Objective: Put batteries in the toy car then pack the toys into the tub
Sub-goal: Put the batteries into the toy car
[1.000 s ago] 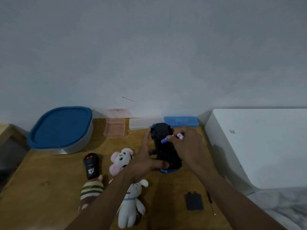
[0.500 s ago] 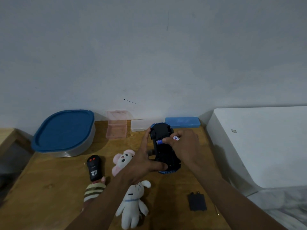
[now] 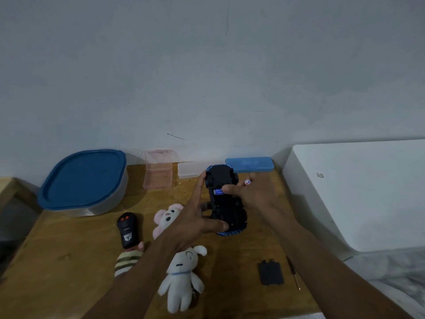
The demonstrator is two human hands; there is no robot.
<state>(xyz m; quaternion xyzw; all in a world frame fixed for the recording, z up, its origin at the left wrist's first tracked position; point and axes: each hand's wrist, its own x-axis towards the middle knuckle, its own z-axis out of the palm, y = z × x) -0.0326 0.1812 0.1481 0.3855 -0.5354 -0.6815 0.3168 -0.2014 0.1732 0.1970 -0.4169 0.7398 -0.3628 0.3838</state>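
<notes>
Your left hand [image 3: 195, 217] grips the toy car [image 3: 224, 203] from its left side: the thumb hooks round the near end and the fingers stretch up along the far flank. Your right hand [image 3: 255, 194] pinches a battery [image 3: 218, 191], with the thumb laid over its middle. The blue end sits against the car's underside and a white-and-red end pokes out past your fingers.

The car is held belly-up just above the wooden table [image 3: 57, 261], near the back wall. Its underside is black, all four wheels point upward, and a rim of blue bodywork shows at the near and far ends.

The tub [image 3: 82, 180], closed with a blue lid, stands at the back left, well apart from the car. Nearer you lie a black remote [image 3: 127, 230], a pink plush [image 3: 167, 215], a striped plush [image 3: 125, 261] and a white plush [image 3: 181, 277]. A black battery cover [image 3: 270, 271] lies to your right, with a thin screwdriver [image 3: 293, 272] just beside it.
</notes>
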